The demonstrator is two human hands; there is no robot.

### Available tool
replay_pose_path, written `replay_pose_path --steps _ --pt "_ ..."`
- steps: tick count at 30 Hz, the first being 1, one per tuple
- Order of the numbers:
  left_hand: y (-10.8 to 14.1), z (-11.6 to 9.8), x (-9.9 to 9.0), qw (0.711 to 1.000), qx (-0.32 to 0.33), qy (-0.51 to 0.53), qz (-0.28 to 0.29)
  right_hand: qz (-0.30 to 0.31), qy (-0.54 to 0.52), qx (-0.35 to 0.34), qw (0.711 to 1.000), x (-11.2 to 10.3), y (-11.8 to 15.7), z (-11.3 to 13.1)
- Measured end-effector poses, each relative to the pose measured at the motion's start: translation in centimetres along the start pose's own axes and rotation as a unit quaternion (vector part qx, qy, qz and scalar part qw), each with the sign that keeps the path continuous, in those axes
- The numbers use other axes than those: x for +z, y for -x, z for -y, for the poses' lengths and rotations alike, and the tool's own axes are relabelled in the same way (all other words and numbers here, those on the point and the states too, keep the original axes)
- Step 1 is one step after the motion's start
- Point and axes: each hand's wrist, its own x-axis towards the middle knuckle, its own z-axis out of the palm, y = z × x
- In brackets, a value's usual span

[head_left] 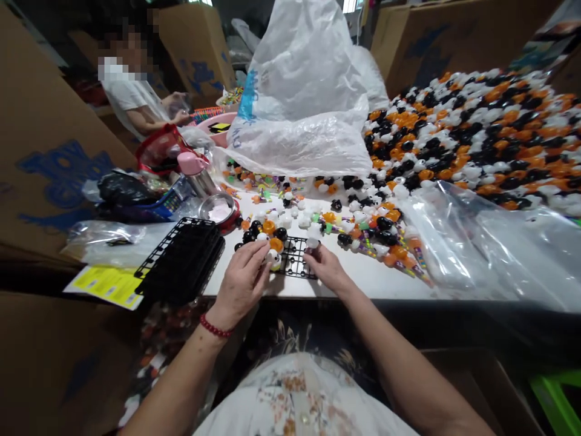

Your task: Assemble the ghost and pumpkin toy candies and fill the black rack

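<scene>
A black plastic grid rack (295,260) lies on the white table in front of me. Small black, orange and white toy pieces (267,227) fill its left part. My left hand (245,272), a red bead bracelet on the wrist, curls its fingers against a white piece (272,257) at the rack's left side. At the right edge of the rack, my right hand (324,263) pinches a small white toy piece (313,243); its fingertips are partly hidden. Loose toy pieces (385,224) and purple-patterned tubes lie to the right.
Black racks (181,257) are stacked on the left above a yellow sheet (106,284). Behind them stand a metal bowl (220,212) and a pink-lidded flask (195,169). A big toy heap (476,133) and clear plastic bags (508,242) lie right. Another person (136,97) works back left.
</scene>
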Motion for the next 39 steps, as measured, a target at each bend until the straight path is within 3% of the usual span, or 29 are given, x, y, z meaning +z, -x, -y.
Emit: replay_pose_path --steps 3,7,14,30,39 --pt "0.0 1.0 0.6 0.999 0.031 0.002 0.029 0.071 -0.106 -0.001 0.992 2.6 1.3 0.6" --pt "-0.2 1.9 1.7 0.998 0.049 0.012 0.035 0.054 -0.045 -0.021 0.997 4.1 1.6 1.0" --pt "-0.2 2.4 2.8 0.997 0.08 0.02 0.003 0.052 0.108 -0.051 0.991 3.0 1.1 1.7" --pt "-0.5 2.3 3.4 0.995 0.092 0.022 -0.011 0.058 0.147 -0.075 0.985 1.8 0.9 1.4" --pt "-1.3 0.8 3.0 0.994 0.112 -0.009 0.018 0.069 0.169 -0.128 0.975 2.4 0.4 1.6"
